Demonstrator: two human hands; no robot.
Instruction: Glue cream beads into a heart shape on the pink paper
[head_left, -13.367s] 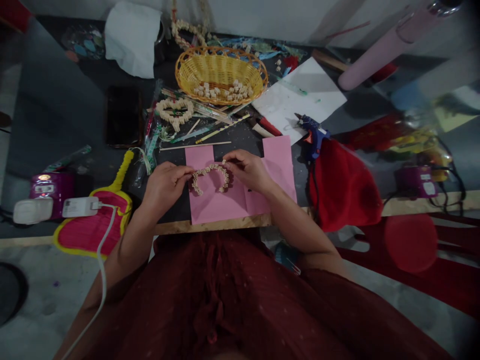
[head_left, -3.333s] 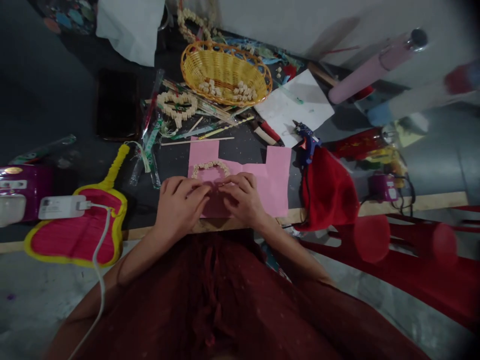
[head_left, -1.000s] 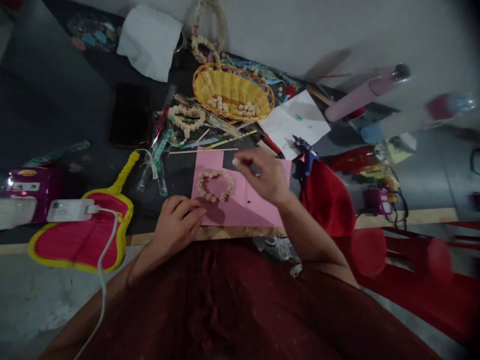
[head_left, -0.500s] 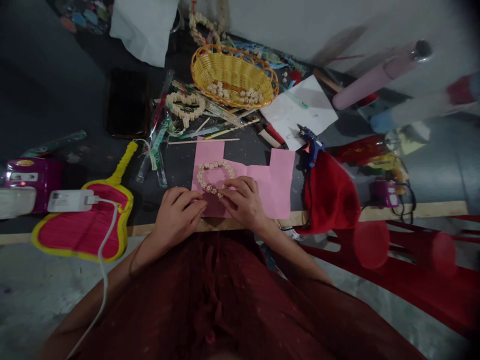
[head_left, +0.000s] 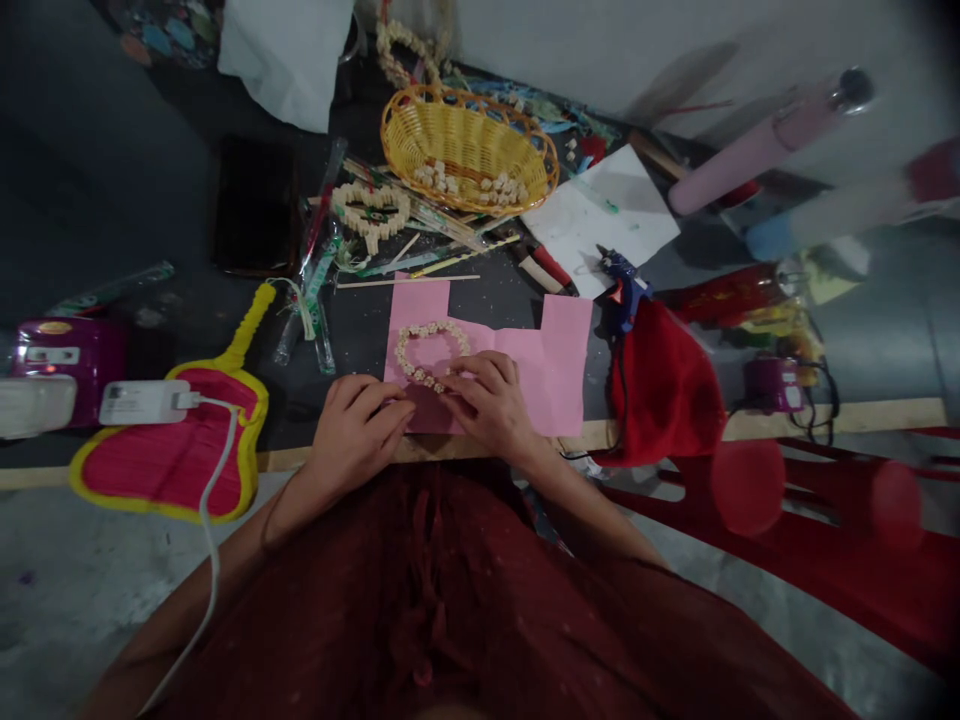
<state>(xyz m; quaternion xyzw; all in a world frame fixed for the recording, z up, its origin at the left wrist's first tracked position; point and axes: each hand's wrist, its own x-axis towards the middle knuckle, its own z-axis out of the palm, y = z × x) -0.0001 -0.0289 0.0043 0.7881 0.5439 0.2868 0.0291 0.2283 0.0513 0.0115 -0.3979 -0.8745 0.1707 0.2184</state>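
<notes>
We see a beaded ring (head_left: 420, 377) on pink paper (head_left: 562, 350); our right hand (head_left: 491, 405) bends its fingertips at the lower-right edge; our left hand (head_left: 356, 430) curls lower left; whether either grips anything, we cannot tell.

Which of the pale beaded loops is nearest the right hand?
The loop on the pink paper, at the right hand's fingertips. The heart-shaped loop lies among sticks; another loop is behind the yellow basket.
</notes>
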